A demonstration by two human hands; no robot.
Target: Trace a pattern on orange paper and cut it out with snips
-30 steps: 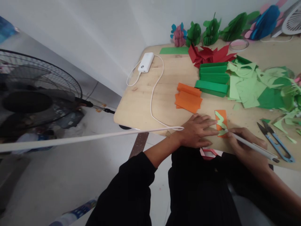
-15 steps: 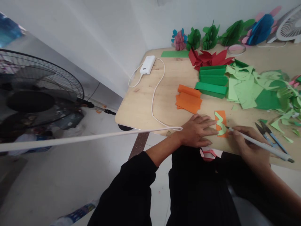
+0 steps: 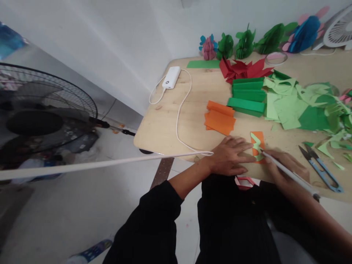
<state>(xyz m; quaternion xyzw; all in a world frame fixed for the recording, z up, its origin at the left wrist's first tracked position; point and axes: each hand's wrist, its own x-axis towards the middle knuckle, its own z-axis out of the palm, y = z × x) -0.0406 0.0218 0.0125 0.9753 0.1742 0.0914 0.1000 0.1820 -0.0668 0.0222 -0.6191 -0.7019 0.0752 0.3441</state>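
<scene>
My left hand lies flat near the table's front edge, fingers spread, their tips on a wavy light-green paper cutout. That cutout rests on a small orange paper rectangle. In my right hand is a white pen, its tip touching down at the right edge of the cutout. Blue-handled thread snips lie open to the right of this hand. Behind my left hand sits a small stack of orange paper pieces.
Folded green strips, red paper and light-green scraps cover the table's middle and right. Paper figures line the wall beside a small white fan. A power bank with a white cable lies left; a large fan stands beyond.
The pen has shifted slightly down and left along the cutout, and its back end has swung down toward me. More of the snips now shows. My left hand stays in place.
</scene>
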